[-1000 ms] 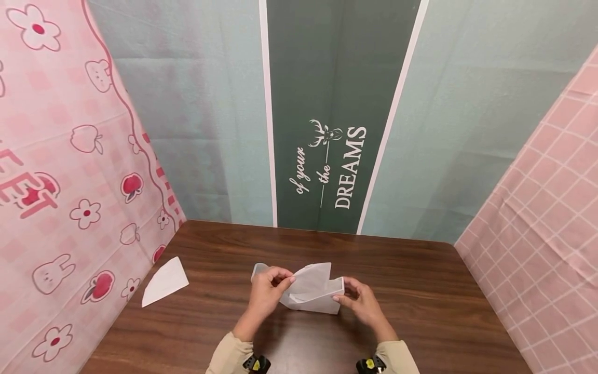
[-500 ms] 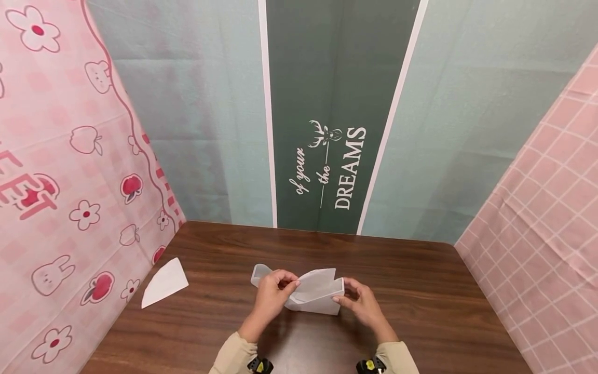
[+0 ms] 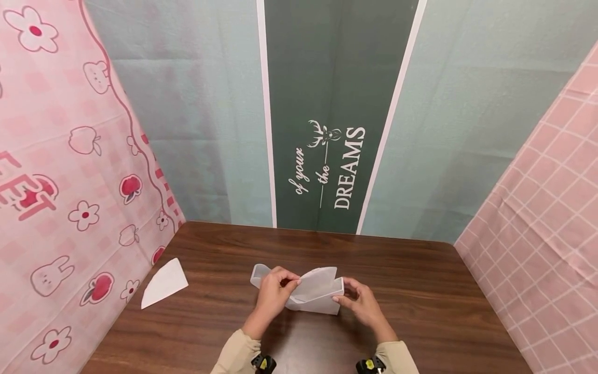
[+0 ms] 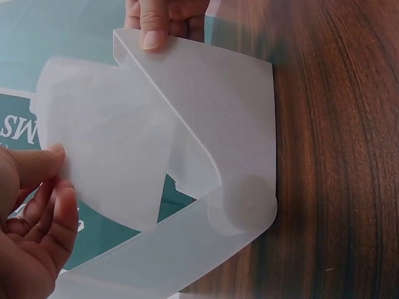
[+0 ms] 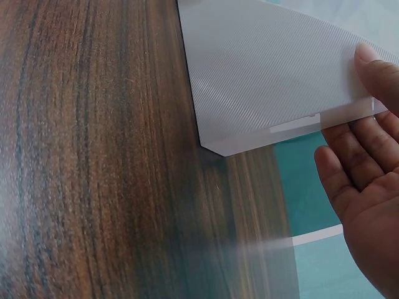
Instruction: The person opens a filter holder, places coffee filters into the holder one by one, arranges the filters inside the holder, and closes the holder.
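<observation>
A white plastic coffee filter case (image 3: 316, 306) stands mid-table, with fine ribs on its side in the left wrist view. Its translucent lid (image 4: 168, 258) is swung away to the left from a round hinge (image 4: 246, 202). Above the case's opening, a fan-shaped paper coffee filter (image 4: 118, 137) stands partly out, its lower part hidden by the case wall. My left hand (image 3: 275, 291) pinches the filter's curved edge between thumb and fingers. With thumb in front and fingers behind, my right hand (image 3: 363, 302) grips the case's right end (image 5: 280, 68).
Another white fan-shaped filter (image 3: 165, 283) lies flat at the left of the brown wooden table (image 3: 434, 311). Behind the table hangs a green cloth (image 3: 336, 104) with lettering. Pink patterned cloths (image 3: 84, 171) flank both sides.
My left hand has moved slightly right and down with the filter, which sits lower in the case than a second ago. The right hand keeps its grip on the case.
</observation>
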A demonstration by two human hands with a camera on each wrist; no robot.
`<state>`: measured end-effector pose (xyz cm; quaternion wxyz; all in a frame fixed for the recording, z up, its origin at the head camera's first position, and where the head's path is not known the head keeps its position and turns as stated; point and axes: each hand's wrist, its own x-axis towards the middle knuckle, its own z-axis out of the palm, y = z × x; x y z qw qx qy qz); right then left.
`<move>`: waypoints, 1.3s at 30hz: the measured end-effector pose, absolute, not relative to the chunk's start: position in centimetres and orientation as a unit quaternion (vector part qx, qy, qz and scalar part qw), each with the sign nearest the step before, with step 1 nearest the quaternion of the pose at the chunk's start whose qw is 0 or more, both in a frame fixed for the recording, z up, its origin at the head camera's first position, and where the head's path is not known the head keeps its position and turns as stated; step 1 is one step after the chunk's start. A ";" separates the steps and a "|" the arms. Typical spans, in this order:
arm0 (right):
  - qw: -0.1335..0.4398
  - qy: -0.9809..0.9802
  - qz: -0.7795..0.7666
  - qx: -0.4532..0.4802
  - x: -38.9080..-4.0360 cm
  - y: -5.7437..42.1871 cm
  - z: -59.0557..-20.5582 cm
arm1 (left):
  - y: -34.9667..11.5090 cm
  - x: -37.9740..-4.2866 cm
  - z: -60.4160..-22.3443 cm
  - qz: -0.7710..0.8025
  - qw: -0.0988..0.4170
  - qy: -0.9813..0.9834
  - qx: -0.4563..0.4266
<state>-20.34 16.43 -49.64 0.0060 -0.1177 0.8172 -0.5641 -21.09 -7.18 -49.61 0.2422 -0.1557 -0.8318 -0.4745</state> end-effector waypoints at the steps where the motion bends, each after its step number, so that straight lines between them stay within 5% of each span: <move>1: 0.006 0.817 -0.564 -0.119 -20.3 16.4 -49.6 | -7.2 -21.1 -49.6 -0.474 0.239 -0.834 -0.152; 10: -0.002 0.820 -0.560 -0.124 -20.8 16.7 -50.9 | -6.9 -21.1 -50.1 -0.461 0.215 -0.847 -0.153; 20: 0.000 0.826 -0.551 -0.119 -20.2 16.3 -50.0 | -6.6 -21.2 -50.9 -0.407 0.239 -0.863 -0.180; 31: -0.002 0.822 -0.557 -0.119 -21.8 17.0 -53.3 | -6.2 -21.4 -50.7 -0.343 0.247 -0.886 -0.192; 39: -0.007 0.819 -0.560 -0.126 -20.7 16.7 -50.9 | -5.9 -21.6 -50.7 -0.350 0.243 -0.885 -0.189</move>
